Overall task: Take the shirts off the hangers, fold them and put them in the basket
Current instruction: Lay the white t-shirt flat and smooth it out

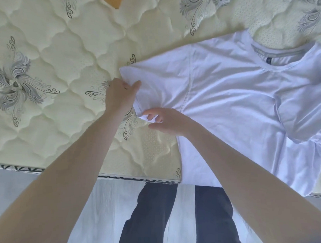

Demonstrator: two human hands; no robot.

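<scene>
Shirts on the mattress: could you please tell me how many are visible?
1. The white T-shirt lies spread on the mattress, right of centre, with the left hand and right hand gripping its sleeve. Others may lie outside the frame.

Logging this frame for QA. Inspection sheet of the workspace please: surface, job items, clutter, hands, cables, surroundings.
Surface: quilted mattress, cream with a grey floral pattern, carrying the shirt.
Job's things: white T-shirt spread flat, collar away from the person, hem at the near mattress edge; no hanger or basket in view.
Clutter: nothing seen.
Hands: left hand grips the edge of one sleeve; right hand pinches the same sleeve's lower corner.
Cables: nothing seen.
Surroundings: pale floor below the mattress edge; the person's dark trousers.
</scene>
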